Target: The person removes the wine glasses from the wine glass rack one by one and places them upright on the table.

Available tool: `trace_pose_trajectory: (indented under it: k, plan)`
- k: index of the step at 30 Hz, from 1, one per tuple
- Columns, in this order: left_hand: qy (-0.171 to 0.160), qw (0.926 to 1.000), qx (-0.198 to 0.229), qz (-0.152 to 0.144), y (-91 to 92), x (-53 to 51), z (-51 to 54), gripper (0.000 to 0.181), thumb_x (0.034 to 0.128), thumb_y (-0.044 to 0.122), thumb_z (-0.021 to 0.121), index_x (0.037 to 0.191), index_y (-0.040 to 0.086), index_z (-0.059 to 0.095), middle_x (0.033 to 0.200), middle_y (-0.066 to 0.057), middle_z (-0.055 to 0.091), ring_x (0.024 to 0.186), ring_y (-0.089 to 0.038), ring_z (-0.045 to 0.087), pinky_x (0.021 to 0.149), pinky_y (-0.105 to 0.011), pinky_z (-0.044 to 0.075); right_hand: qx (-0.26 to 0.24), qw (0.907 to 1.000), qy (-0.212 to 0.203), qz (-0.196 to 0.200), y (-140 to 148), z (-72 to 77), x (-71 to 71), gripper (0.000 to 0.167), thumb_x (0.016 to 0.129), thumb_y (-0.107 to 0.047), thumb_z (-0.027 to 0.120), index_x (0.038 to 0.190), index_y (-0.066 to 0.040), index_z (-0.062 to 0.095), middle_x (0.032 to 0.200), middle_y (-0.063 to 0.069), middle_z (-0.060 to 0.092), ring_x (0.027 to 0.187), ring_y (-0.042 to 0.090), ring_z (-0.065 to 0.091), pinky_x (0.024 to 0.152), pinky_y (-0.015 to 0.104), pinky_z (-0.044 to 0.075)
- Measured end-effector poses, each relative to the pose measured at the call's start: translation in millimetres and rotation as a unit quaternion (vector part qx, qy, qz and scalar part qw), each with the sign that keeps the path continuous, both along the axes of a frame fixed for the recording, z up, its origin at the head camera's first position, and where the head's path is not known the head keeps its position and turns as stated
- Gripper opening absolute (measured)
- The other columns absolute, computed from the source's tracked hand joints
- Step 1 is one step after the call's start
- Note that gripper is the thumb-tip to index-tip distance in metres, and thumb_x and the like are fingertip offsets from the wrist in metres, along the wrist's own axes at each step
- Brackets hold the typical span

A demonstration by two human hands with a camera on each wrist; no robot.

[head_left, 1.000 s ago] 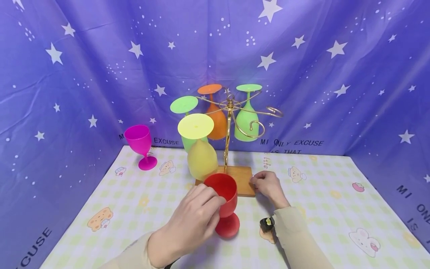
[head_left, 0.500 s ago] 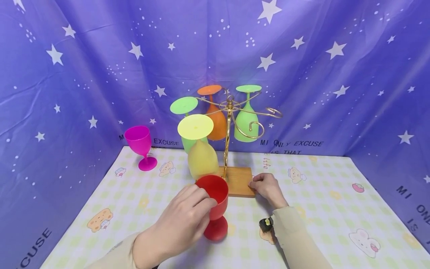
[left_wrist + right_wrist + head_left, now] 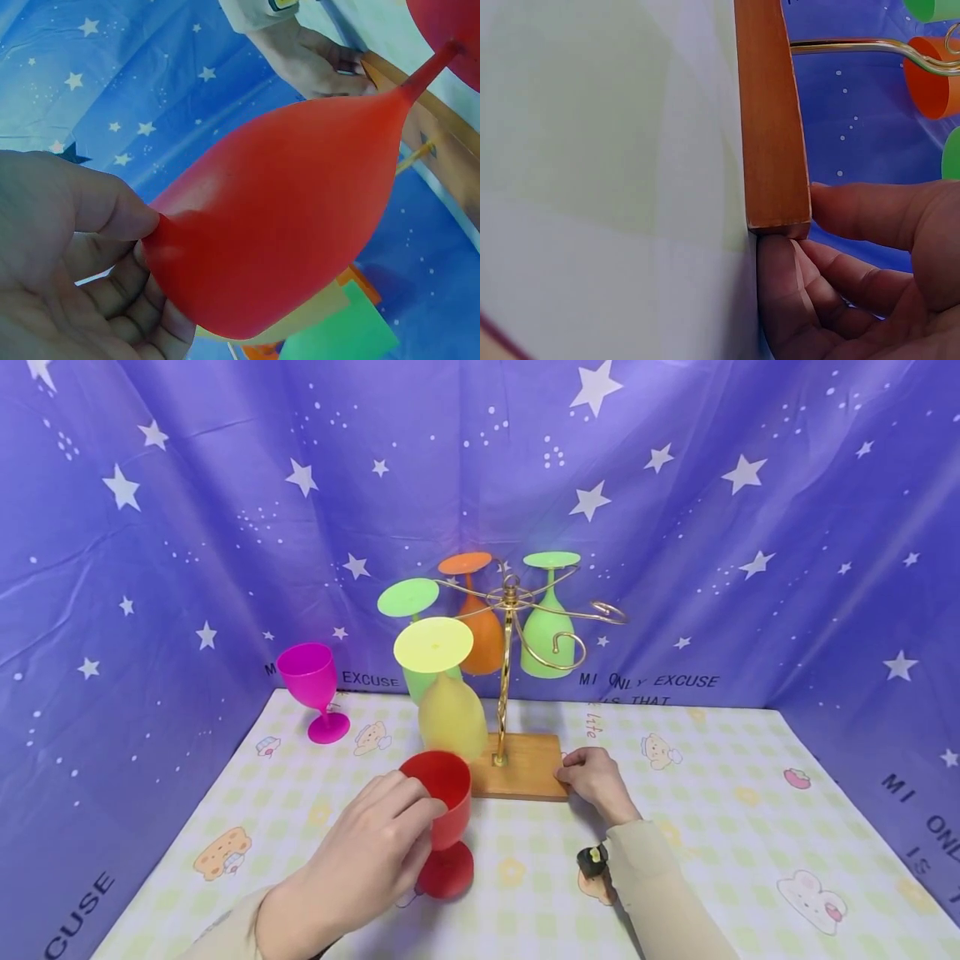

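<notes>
My left hand (image 3: 363,843) pinches the rim of a red goblet (image 3: 453,818), thumb outside and fingers at the lip, as the left wrist view shows. The goblet is upright in front of a gold glass rack (image 3: 506,681); whether its foot touches the table cannot be told. At the rack's right side, my right hand (image 3: 600,781) grips the corner of its wooden base (image 3: 531,768). In the right wrist view, the thumb (image 3: 870,214) lies on the top face and the fingers press the end. Upside down on the rack hang a yellow goblet (image 3: 452,718), an orange one (image 3: 482,639) and two green ones.
A magenta goblet (image 3: 309,677) stands upright at the table's back left. Two curled rack arms on the right carry no goblet. A checked cloth covers the table (image 3: 712,860), and a blue star-patterned curtain (image 3: 660,543) encloses the back and sides.
The left hand has moved to the left with the red goblet, uncovering more of the wooden base. The right hand stays at the base's corner.
</notes>
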State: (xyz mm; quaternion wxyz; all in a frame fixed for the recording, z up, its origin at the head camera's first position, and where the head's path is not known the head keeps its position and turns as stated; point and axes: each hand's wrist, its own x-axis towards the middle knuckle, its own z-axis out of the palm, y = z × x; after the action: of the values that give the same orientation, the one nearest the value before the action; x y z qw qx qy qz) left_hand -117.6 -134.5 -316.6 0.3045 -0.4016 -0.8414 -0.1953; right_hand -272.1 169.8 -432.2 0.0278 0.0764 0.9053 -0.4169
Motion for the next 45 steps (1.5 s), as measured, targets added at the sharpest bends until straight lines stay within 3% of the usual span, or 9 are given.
trace_pose_trajectory:
  k: [10,14,21,25,33,45]
  plan:
    - [-0.007,0.9995,-0.009,0.029,-12.9,-3.6,0.5,0.022,0.0721,-0.002,0.060,0.090,0.009,0.066,0.083,0.004,0.055,0.077,-0.015,0.046,0.069,-0.029,0.040,-0.001,1.0000,-0.004,-0.002,0,0.6,0.0,0.016,0.080,-0.012,0.071,0.091,-0.001,0.064,0.078,0.007,0.062,0.071,0.020,0.056,0.068,0.034,0.044]
    - [0.005,0.9991,-0.012,0.039,-17.9,-6.2,0.9,0.024,0.0690,-0.004,0.063,0.089,0.009,0.067,0.082,0.003,0.056,0.076,-0.015,0.047,0.067,-0.030,0.041,-0.002,1.0000,-0.006,-0.001,0,0.4,-0.4,0.017,0.081,-0.012,0.070,0.092,-0.001,0.064,0.077,0.007,0.062,0.070,0.019,0.056,0.067,0.033,0.044]
    - [0.023,0.9975,-0.018,0.065,-28.1,-17.9,2.5,0.023,0.0684,-0.005,0.063,0.087,0.007,0.067,0.080,0.003,0.055,0.075,-0.015,0.047,0.065,-0.030,0.040,-0.007,0.9999,-0.010,-0.002,1,-0.4,-0.8,0.016,0.081,-0.012,0.070,0.091,-0.001,0.064,0.076,0.007,0.062,0.066,0.018,0.057,0.064,0.032,0.044]
    - [0.029,0.9964,-0.021,0.076,-35.2,-28.0,4.4,0.020,0.0689,-0.006,0.061,0.085,0.005,0.066,0.077,0.002,0.053,0.071,-0.015,0.045,0.064,-0.030,0.039,-0.009,0.9999,-0.008,0.001,1,-0.8,-0.9,0.016,0.081,-0.012,0.070,0.091,-0.001,0.064,0.074,0.007,0.063,0.066,0.018,0.057,0.063,0.031,0.043]
    - [0.010,0.9943,-0.030,0.102,-50.2,-52.5,7.5,0.017,0.0703,-0.007,0.058,0.083,0.002,0.066,0.074,-0.001,0.053,0.068,-0.019,0.045,0.063,-0.032,0.038,-0.004,1.0000,-0.006,0.001,0,0.4,-1.3,0.015,0.081,-0.012,0.070,0.090,-0.001,0.064,0.075,0.007,0.062,0.067,0.019,0.056,0.064,0.032,0.043]
    - [0.002,0.9875,-0.033,0.154,-71.2,-101.4,13.8,0.016,0.0711,-0.007,0.059,0.084,-0.002,0.066,0.075,-0.008,0.056,0.066,-0.026,0.047,0.061,-0.035,0.038,-0.005,1.0000,-0.005,0.003,1,0.7,-1.3,0.016,0.080,-0.011,0.070,0.090,-0.001,0.064,0.075,0.007,0.063,0.068,0.019,0.057,0.065,0.032,0.044]
